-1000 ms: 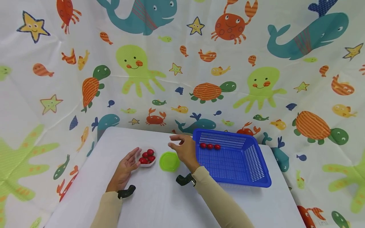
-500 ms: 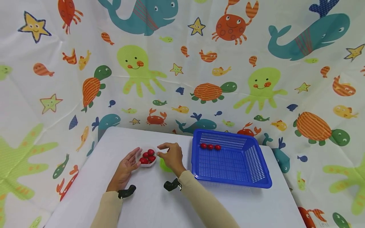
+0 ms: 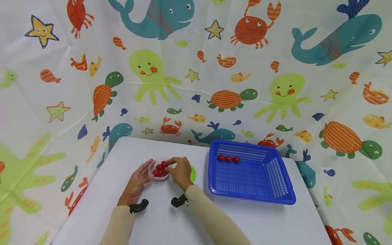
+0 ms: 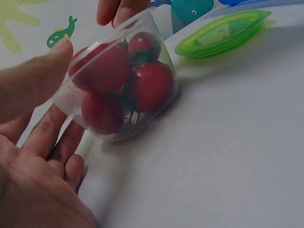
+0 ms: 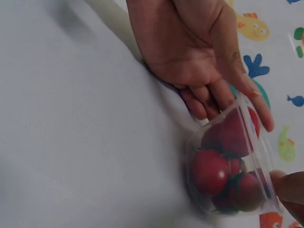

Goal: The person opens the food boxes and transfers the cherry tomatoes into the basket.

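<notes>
A small clear cup (image 3: pixel 159 169) of cherry tomatoes (image 4: pixel 152 85) stands on the white table, left of centre. My left hand (image 3: pixel 139 177) holds it, with the thumb (image 4: pixel 57 52) on the rim and the fingers (image 5: pixel 202 99) against its wall. My right hand (image 3: pixel 179 170) reaches over from the right with curled fingers. Its fingertips (image 4: pixel 118 9) sit at the cup's far rim beside the top tomato (image 3: pixel 164 164). No view shows whether they grip anything. A green lid (image 3: pixel 192 173) lies just right of that hand.
A blue mesh basket (image 3: pixel 254 194) stands on the right of the table with three cherry tomatoes (image 3: pixel 228 159) along its far wall. A sea-animal patterned cloth (image 3: pixel 196 85) closes in the back and sides. Bare white table (image 3: pixel 165 221) lies toward me.
My right hand has moved left from beside the basket, across the green lid, to the cup's rim. The left hand and the cup have stayed where they were.
</notes>
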Motion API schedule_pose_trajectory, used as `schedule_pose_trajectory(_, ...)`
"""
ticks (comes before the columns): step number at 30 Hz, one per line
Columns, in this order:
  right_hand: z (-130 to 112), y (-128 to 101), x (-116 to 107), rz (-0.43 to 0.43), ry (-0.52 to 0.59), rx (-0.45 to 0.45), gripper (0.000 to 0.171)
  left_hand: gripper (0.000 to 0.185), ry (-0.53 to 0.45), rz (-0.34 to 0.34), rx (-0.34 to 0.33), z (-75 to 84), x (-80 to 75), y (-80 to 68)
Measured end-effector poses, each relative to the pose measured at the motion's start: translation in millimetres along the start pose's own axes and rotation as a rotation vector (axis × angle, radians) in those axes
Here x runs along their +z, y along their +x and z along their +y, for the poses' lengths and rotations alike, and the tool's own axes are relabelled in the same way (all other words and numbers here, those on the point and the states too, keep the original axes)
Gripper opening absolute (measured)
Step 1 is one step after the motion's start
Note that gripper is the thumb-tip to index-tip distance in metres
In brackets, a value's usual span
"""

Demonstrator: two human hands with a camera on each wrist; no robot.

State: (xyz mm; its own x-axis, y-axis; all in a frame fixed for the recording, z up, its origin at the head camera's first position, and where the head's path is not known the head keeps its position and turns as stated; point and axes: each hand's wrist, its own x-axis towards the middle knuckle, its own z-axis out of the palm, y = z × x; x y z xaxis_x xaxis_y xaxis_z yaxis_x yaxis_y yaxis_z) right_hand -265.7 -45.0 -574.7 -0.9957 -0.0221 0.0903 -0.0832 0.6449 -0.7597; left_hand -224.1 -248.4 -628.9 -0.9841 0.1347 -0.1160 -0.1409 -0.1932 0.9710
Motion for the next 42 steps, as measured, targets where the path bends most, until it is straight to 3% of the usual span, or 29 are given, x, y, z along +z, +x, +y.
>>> schedule_pose_trajectory(26, -0.5, 7.1, 12.3, 0.048, -0.106, -0.127, 0.006, 0.073, -0.028, 0.019, -0.013, 2.1, 1.7, 0.6)
schedule_pose_trajectory(33, 2.0, 7.7, 9.4, 0.052, -0.05, -0.11, 0.007, 0.073, -0.035, 0.019, -0.008, 1.4, 1.6, 0.2)
schedule_pose_trajectory(42, -4.6, 6.3, -8.1, 0.088, 0.074, -0.165, 0.008, 0.073, -0.017, 0.027, -0.014, 0.5, 0.4, 1.8)
